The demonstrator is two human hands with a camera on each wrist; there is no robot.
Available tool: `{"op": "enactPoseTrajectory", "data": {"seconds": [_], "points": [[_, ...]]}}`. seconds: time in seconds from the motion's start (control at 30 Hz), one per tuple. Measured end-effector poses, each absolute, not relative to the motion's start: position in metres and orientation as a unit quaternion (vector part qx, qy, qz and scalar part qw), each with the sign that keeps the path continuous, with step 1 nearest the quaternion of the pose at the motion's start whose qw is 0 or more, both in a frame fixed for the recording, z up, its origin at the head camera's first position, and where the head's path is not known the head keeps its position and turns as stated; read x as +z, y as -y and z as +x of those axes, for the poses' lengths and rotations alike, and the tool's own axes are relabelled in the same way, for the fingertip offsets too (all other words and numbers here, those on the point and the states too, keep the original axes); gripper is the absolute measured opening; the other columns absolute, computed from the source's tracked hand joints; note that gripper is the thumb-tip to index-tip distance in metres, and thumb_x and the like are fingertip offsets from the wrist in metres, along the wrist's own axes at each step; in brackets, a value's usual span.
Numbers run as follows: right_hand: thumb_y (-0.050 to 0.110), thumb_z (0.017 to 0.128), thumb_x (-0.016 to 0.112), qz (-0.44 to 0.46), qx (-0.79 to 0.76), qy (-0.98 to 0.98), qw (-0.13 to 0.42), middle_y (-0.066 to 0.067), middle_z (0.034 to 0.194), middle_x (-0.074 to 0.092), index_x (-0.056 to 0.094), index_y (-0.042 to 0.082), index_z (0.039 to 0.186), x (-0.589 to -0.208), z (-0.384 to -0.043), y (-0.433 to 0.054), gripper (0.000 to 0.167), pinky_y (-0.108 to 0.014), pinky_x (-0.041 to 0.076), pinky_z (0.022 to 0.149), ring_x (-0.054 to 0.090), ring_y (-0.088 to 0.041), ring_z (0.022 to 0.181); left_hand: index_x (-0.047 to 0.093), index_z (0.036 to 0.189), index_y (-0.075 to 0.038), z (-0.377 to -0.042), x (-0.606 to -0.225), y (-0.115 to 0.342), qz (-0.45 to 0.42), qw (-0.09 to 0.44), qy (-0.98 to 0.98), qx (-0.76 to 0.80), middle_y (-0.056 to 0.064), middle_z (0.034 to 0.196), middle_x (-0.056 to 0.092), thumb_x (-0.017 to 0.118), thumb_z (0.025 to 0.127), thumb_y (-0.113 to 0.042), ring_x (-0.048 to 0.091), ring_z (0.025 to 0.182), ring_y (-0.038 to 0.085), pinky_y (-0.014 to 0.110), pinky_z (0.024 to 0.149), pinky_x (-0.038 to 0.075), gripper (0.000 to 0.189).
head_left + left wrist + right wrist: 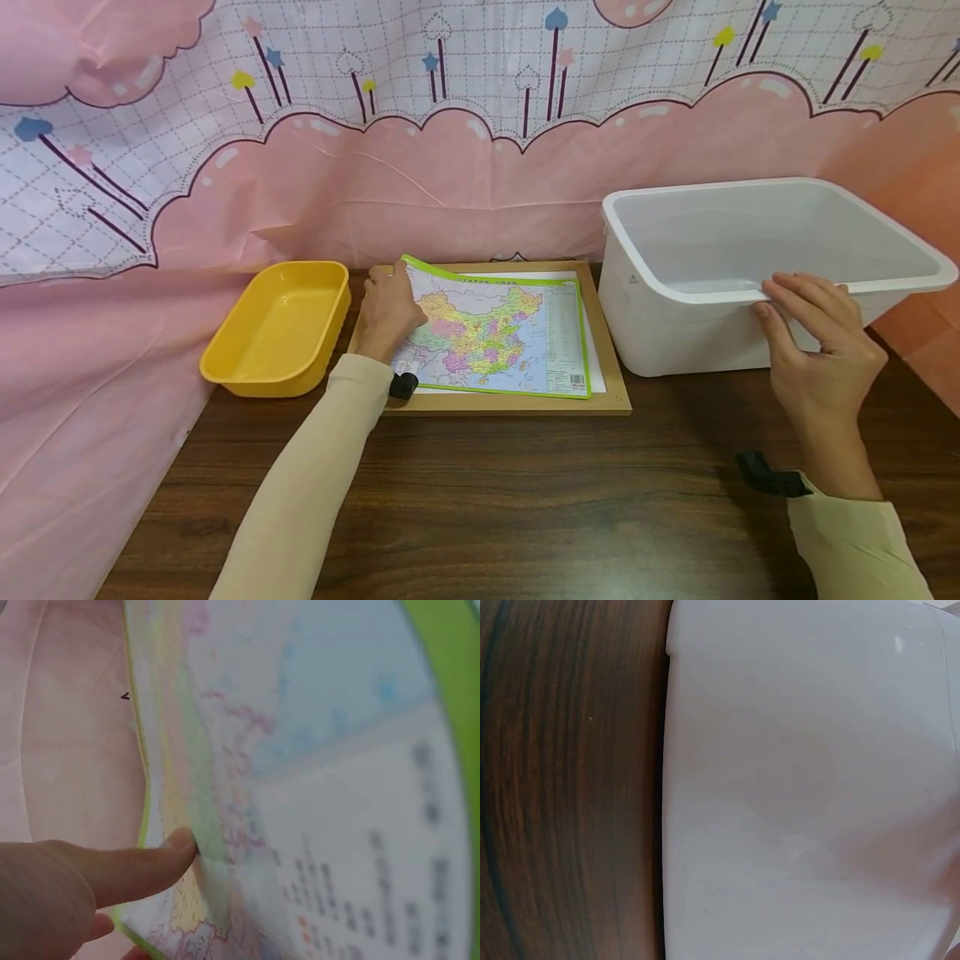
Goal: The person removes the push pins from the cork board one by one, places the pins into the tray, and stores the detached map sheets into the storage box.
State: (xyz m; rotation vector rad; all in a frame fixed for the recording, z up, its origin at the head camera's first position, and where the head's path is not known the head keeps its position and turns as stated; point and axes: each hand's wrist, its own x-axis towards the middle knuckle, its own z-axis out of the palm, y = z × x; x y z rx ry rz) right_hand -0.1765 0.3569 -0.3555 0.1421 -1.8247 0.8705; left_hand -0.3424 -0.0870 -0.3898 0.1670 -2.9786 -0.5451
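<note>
My left hand (pixel 392 308) pinches the left end of a green-edged map sheet (pixel 480 333), and its upper left corner is curled up. In the left wrist view the thumb lies on the printed face of the bent map (pixel 225 772); most of the other fingers are hidden behind it. Under the map lies a wood-framed white board (pixel 510 404). At the right, my right hand (pixel 825 350) grips the front rim of a white plastic tub (pixel 690 333), fingers over the edge and thumb on the outer side. The right wrist view shows mainly the tub's outer wall (pixel 795 750).
A yellow plastic basin (pixel 273 329) stands left of the board. Everything rests on a dark wood-grain table (pixel 480 500). A pink and white patterned cloth (pixel 450 183) hangs behind, close to the board and the tub.
</note>
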Motion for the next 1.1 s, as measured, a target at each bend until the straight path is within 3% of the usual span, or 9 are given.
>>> {"op": "enactPoseTrajectory", "data": {"seconds": [0.23,0.47,0.7,1.1], "points": [[-0.002,0.087,0.083,0.057,0.366,0.765,0.527,-0.028,0.12,0.076,0.081,-0.001,0.112,-0.354,-0.176,-0.356,0.024,-0.037,0.034,0.13,0.065,-0.004,0.128,0.05,0.14,0.008,-0.343,-0.388,0.087,0.062,0.068,0.986,-0.137,0.029,0.13,0.049,0.068,0.091,-0.007,0.056,0.119,0.042,0.056,0.097,0.059,0.055],[-0.002,0.087,0.084,0.056,0.366,0.765,0.527,-0.025,0.12,0.077,0.082,0.0,0.111,-0.356,-0.178,-0.359,0.024,-0.036,0.035,0.13,0.065,-0.004,0.129,0.056,0.138,0.008,-0.343,-0.388,0.092,0.064,0.061,0.987,-0.132,0.025,0.126,0.051,0.064,0.095,-0.005,0.06,0.11,0.039,0.055,0.098,0.059,0.045],[-0.001,0.087,0.084,0.054,0.365,0.766,0.527,-0.026,0.12,0.077,0.082,0.0,0.111,-0.359,-0.178,-0.361,0.024,-0.036,0.035,0.13,0.065,-0.004,0.129,0.062,0.128,0.009,-0.343,-0.39,0.097,0.062,0.083,0.985,-0.141,0.024,0.125,0.06,0.063,0.096,-0.005,0.067,0.104,0.041,0.054,0.092,0.061,0.035],[-0.002,0.087,0.083,0.056,0.37,0.765,0.525,-0.026,0.12,0.077,0.082,0.0,0.111,-0.355,-0.176,-0.358,0.024,-0.036,0.034,0.13,0.065,-0.006,0.128,0.062,0.123,-0.005,-0.335,-0.375,0.106,0.045,0.123,0.977,-0.166,0.025,0.117,0.073,0.062,0.095,-0.004,0.071,0.106,0.048,0.057,0.09,0.06,0.029]]}}
